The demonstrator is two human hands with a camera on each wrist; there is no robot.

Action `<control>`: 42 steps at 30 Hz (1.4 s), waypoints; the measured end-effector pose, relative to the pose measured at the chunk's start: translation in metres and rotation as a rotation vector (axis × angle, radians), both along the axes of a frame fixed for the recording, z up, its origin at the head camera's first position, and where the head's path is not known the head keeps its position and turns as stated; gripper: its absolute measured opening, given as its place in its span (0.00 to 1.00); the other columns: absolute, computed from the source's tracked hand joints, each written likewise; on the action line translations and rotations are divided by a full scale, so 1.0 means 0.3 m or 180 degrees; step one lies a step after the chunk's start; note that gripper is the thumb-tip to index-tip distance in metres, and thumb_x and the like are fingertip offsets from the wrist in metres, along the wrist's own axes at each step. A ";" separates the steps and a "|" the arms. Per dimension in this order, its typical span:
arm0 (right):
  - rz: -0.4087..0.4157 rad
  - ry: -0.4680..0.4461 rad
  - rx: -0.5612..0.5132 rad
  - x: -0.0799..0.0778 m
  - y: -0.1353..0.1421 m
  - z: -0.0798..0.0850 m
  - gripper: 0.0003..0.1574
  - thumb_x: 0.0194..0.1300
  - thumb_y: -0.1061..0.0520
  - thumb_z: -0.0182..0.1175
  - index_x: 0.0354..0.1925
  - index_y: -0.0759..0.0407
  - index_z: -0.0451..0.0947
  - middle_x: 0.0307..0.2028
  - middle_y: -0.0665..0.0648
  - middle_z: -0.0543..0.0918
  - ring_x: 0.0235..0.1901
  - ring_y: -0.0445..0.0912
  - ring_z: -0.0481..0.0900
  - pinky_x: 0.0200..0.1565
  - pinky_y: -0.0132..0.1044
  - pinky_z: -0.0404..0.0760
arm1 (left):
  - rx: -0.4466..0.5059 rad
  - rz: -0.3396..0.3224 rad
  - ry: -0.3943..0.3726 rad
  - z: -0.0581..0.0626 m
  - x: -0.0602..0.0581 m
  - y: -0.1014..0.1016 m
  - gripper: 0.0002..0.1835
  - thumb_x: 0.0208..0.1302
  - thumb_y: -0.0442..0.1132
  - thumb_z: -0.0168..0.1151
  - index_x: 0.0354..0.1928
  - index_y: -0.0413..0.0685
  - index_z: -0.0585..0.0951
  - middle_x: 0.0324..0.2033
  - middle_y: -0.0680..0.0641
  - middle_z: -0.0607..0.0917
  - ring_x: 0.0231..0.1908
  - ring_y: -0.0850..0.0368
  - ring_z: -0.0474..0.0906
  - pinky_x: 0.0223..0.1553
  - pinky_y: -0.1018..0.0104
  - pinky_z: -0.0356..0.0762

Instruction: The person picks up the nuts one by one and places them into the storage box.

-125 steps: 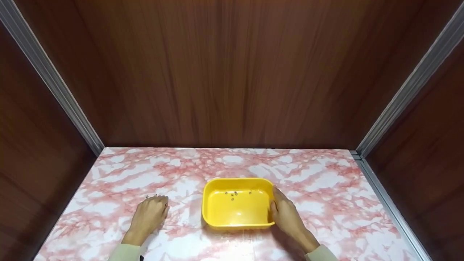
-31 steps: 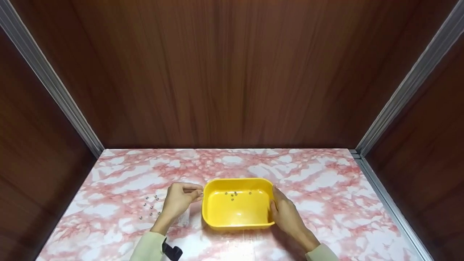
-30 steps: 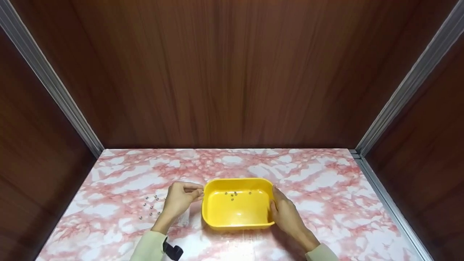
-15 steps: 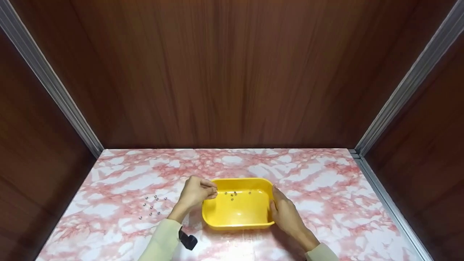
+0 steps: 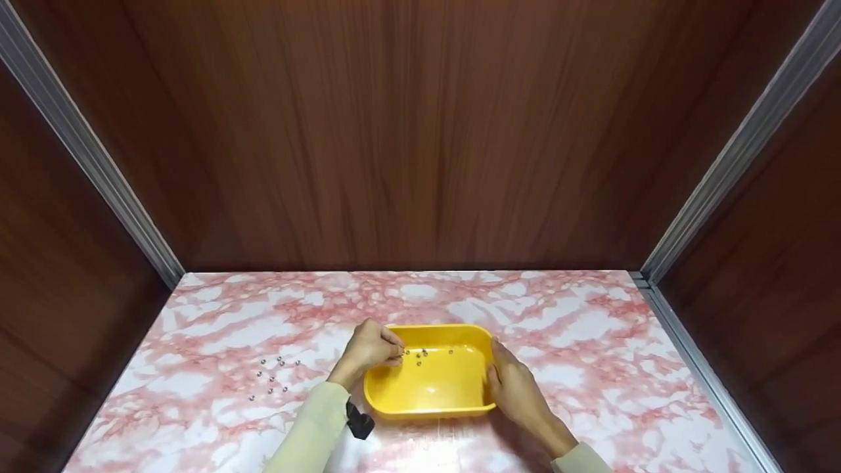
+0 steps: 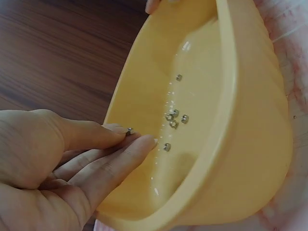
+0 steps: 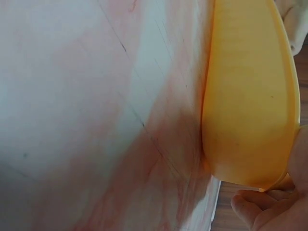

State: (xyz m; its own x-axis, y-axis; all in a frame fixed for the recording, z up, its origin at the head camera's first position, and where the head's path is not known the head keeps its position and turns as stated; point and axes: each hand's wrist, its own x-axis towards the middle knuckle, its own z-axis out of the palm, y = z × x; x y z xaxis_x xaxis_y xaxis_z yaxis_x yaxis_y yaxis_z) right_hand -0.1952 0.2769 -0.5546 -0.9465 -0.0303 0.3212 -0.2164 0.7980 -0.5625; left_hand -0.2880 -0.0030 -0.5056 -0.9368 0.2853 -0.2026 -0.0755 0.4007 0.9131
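Note:
A yellow plastic tub (image 5: 437, 394) stands on the table, with several small metal nuts (image 6: 173, 115) on its floor. My left hand (image 5: 371, 346) is over the tub's left side. In the left wrist view, its thumb and a finger pinch one nut (image 6: 129, 131) above the tub floor. At the opposite end my right hand (image 5: 520, 386) grips the tub, thumb at the inner side of the rim and fingers outside. The right wrist view shows the tub's outer wall (image 7: 250, 106) beside that hand; some of its fingers are hidden there.
Several more loose nuts (image 5: 271, 379) lie scattered on the table, left of the tub. The red-and-white marbled tabletop (image 5: 578, 309) is bounded by a brown wood-look back panel (image 5: 420, 144) and side panels with grey metal corner strips.
My left hand has moved from the nuts on the table rightward to the tub, then over its rim with the pinched nut. My right hand has kept its grip on the tub.

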 end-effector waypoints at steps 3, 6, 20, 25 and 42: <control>-0.0010 0.0027 0.0003 -0.001 0.000 -0.002 0.33 0.75 0.66 0.59 0.73 0.77 0.66 0.69 0.74 0.77 0.68 0.64 0.78 0.69 0.58 0.79 | -0.0063 -0.0002 -0.0006 -0.002 -0.011 0.010 0.07 0.64 0.25 0.69 0.42 0.28 0.89 0.36 0.34 0.92 0.33 0.46 0.93 0.40 0.57 0.94; -0.0014 0.0050 0.0024 -0.002 0.000 -0.003 0.33 0.75 0.66 0.59 0.72 0.77 0.66 0.68 0.74 0.77 0.67 0.64 0.79 0.68 0.57 0.80 | -0.0129 0.0011 -0.0030 0.000 -0.026 0.020 0.06 0.64 0.25 0.69 0.41 0.28 0.89 0.36 0.33 0.92 0.35 0.43 0.93 0.40 0.56 0.94; -0.0009 0.0063 -0.0018 0.000 -0.004 -0.004 0.33 0.74 0.67 0.59 0.72 0.78 0.66 0.68 0.73 0.77 0.69 0.63 0.78 0.69 0.57 0.79 | -0.0518 -0.0094 0.0172 -0.015 -0.050 0.063 0.06 0.58 0.20 0.65 0.34 0.28 0.90 0.28 0.36 0.92 0.27 0.46 0.92 0.31 0.59 0.93; -0.0015 0.0043 -0.0020 -0.001 -0.001 -0.004 0.33 0.75 0.66 0.58 0.73 0.78 0.65 0.69 0.73 0.77 0.69 0.63 0.78 0.69 0.57 0.79 | -0.0558 -0.0083 0.0402 0.013 -0.044 0.064 0.08 0.57 0.19 0.63 0.34 0.29 0.90 0.29 0.37 0.92 0.26 0.48 0.91 0.26 0.68 0.90; 0.0047 -0.0080 -0.0054 0.000 -0.006 -0.003 0.33 0.76 0.66 0.57 0.73 0.79 0.63 0.71 0.76 0.73 0.71 0.67 0.74 0.71 0.58 0.77 | -0.1188 0.0126 0.1709 0.131 0.027 -0.042 0.09 0.64 0.31 0.69 0.44 0.40 0.91 0.36 0.44 0.91 0.36 0.53 0.84 0.39 0.60 0.87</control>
